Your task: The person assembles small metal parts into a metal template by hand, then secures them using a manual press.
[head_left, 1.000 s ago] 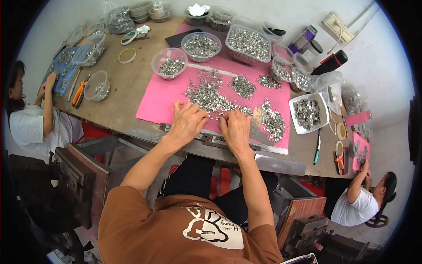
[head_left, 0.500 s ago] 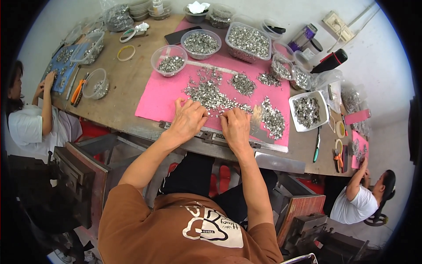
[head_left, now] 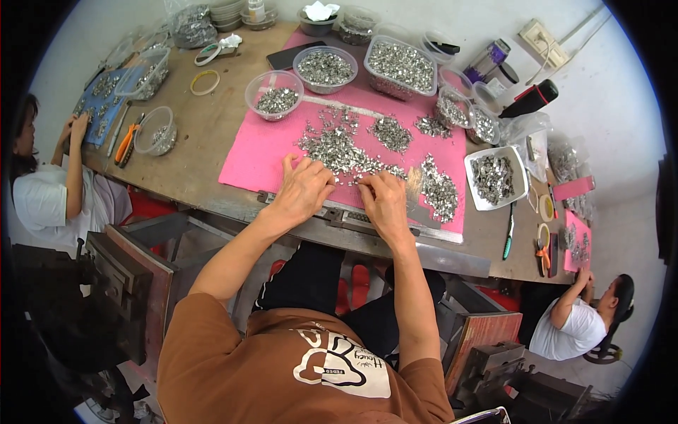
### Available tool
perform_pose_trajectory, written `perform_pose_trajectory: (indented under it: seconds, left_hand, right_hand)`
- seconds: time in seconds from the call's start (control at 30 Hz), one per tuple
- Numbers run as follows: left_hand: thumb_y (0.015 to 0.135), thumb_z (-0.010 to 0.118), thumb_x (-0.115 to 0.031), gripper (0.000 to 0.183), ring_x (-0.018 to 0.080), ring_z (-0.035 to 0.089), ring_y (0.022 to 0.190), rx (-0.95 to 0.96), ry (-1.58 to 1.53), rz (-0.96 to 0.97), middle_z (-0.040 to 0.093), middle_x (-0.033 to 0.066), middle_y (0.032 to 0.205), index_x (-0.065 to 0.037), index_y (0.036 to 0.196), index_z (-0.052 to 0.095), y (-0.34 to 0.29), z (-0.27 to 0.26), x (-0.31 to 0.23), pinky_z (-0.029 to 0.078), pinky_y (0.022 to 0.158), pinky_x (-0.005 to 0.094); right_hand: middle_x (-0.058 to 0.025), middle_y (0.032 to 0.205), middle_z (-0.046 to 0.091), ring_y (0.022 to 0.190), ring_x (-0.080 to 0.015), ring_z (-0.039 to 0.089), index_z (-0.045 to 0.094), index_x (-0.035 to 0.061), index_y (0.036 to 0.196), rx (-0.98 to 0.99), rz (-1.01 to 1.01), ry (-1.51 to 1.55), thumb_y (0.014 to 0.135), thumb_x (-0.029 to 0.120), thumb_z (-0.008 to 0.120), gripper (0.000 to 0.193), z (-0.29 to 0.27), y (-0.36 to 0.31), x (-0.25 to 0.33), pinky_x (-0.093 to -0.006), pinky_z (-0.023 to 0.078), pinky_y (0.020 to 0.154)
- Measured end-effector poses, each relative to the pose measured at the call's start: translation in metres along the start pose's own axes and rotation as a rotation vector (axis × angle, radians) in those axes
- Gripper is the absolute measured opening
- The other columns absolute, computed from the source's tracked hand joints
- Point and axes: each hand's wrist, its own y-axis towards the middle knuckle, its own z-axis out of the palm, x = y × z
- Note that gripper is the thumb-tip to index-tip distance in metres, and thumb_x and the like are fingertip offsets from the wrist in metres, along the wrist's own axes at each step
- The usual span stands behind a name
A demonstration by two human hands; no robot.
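Observation:
My left hand [head_left: 305,189] is bent over the near edge of a pink mat [head_left: 247,159], thumb and fingertips drawn together. Across a small gap, my right hand [head_left: 385,201] has its fingers pinched in the same way. Whatever lies in either pinch is too small to make out. Just beyond the fingertips spreads a loose pile of small shiny metal pieces [head_left: 335,152]. Below the hands, a metal strip fixture [head_left: 346,218] with a row of slots runs along the table's front edge; my hands partly cover it.
Smaller metal heaps [head_left: 390,134] lie on the mat. Behind stand a round tub [head_left: 325,69] and a rectangular tub [head_left: 401,65] of pieces; a white tray [head_left: 496,177] sits right. Co-workers sit at left [head_left: 49,198] and right [head_left: 575,321]. Orange-handled pliers [head_left: 126,147] lie left.
My right hand has shifted slightly right, its fingers still pinched. The left hand stays nearly in place. At far right, the co-worker's hand has drawn back from their pink mat.

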Motion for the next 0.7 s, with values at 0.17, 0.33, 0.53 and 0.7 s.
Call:
perform_pose_trajectory:
  seconds: [0.17,0.33,0.53,0.7]
  left_hand:
    - [0.089,0.070,-0.011,0.007,0.0229,0.058,0.094,-0.016,-0.038,0.053,0.060,0.0027,0.090,-0.010,0.093,0.065,-0.003,-0.001,-0.017,0.031,0.102,0.0527]
    - [0.091,0.068,-0.010,0.006,0.0227,0.057,0.094,-0.018,-0.193,0.112,0.058,0.0032,0.091,-0.009,0.094,0.063,-0.014,0.005,-0.036,0.032,0.102,0.0484]
    - [0.088,0.072,-0.009,0.010,0.0222,0.059,0.092,-0.007,-0.165,0.151,0.061,0.0038,0.092,-0.008,0.095,0.064,-0.020,0.010,-0.039,0.034,0.103,0.0469]
    - [0.088,0.072,-0.009,0.010,0.0223,0.060,0.093,-0.016,-0.173,0.155,0.062,0.0039,0.092,-0.008,0.096,0.066,-0.020,0.011,-0.042,0.034,0.105,0.0484]
  right_hand:
    - [-0.0096,0.085,0.062,0.082,-0.0295,0.061,0.068,0.0042,0.091,-0.043,-0.040,-0.137,0.086,0.006,0.072,0.006,0.011,0.005,0.000,-0.0415,0.041,0.078]
    - [-0.0109,0.086,0.060,0.084,-0.0303,0.059,0.063,0.0039,0.091,-0.018,-0.100,-0.099,0.086,0.005,0.071,0.009,0.004,0.005,-0.002,-0.0425,0.041,0.079]
    - [-0.0101,0.087,0.058,0.085,-0.0297,0.058,0.061,0.0043,0.091,0.080,-0.086,0.066,0.085,0.002,0.070,0.011,-0.027,-0.021,0.020,-0.0420,0.040,0.079]
    - [-0.0089,0.089,0.059,0.085,-0.0291,0.058,0.061,0.0046,0.092,0.055,-0.147,0.053,0.082,0.001,0.072,0.015,-0.027,-0.040,0.026,-0.0411,0.041,0.078]
